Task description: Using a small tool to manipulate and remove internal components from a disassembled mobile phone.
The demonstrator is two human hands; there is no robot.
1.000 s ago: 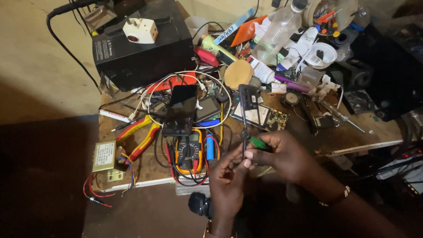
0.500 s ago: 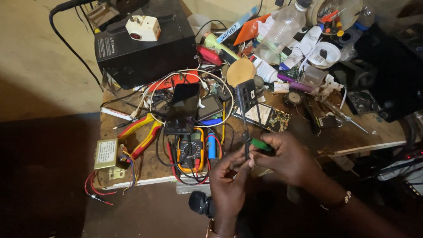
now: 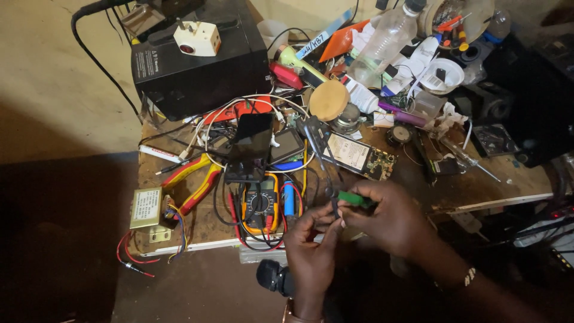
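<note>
**Two hands work a small green part over a crowded wooden counter**

Seen from above, the person's right hand (image 3: 391,218) is closed around a small green plastic piece (image 3: 354,198), pinched between thumb and fingers at the near edge of the worn wooden counter (image 3: 454,185). The left hand (image 3: 311,248) comes up from below, its fingertips (image 3: 327,214) closed narrowly on a thin dark metal tool (image 3: 320,155), which slants away towards the far side. The two hands touch at the green piece, near the middle of the near edge.

Just left of the hands lies an orange-cased multimeter with a round dial (image 3: 259,204), with a blue cylindrical battery (image 3: 289,198) beside it. Further left are red-and-yellow-handled pliers (image 3: 194,179) and a small boxy transformer with coloured wires (image 3: 147,209). A dark phone (image 3: 251,143) lies tilted beyond the multimeter. A large black box (image 3: 200,72) sits at the far left, with a white plug adapter (image 3: 197,37) on top. Far right of it are a clear plastic bottle (image 3: 382,45) and a round wooden disc (image 3: 329,100).
</note>
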